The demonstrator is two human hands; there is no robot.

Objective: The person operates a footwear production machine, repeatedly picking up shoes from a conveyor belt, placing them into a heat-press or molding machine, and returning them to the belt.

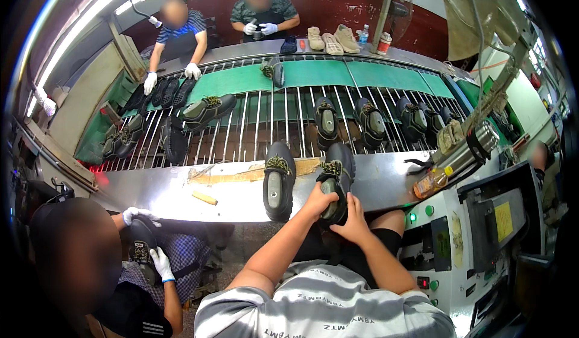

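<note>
At the bench's near edge I hold a black work shoe [340, 159] with yellow-black laces, its toe pointing away from me. My left hand [321, 201] grips the shoe's collar from the left, its thumb at the opening. Against the right side of the heel, my right hand [354, 224] is curled, with its fingertips partly hidden. To the left, another black shoe [278, 184] stands upright on the metal bench, apart from my hands. A grey-green insert shows in its opening.
Behind the metal bench top [386, 187], a roller rack carries several shoes and a green belt [229, 83]. A yellow-handled tool [205, 198] lies left. At right are a bottle [432, 182], a steel flask [482, 138] and a control box [422, 247]. A seated co-worker's gloved hand [161, 264] holds a shoe.
</note>
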